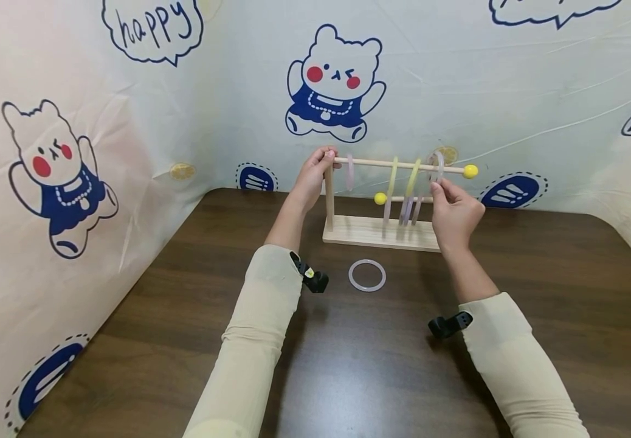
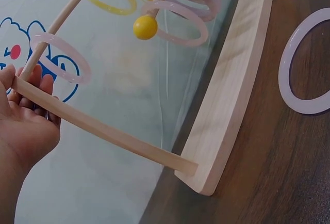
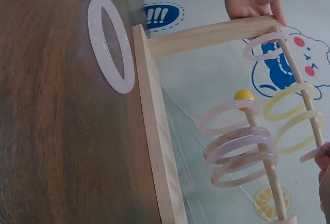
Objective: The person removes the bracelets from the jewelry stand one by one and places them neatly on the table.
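On the pale cloth backdrop [image 1: 458, 79], a blue-outlined cloud-shaped bubble [image 1: 152, 30] left of the middle blue-shirted bear drawing [image 1: 336, 85] reads "happy"; dashed-edged blue ovals [image 1: 514, 190] below that drawing, either side, show "!!!".

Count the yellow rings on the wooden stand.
2: one yellow ring hangs on the upper rod, nearer the left hand; the other yellow ring hangs beside it, nearer the right hand.

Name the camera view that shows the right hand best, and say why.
The head view: the right hand is uncropped, pinching a ring at the upper rod. The right wrist view catches only part of it at the right edge; the left wrist view misses it.
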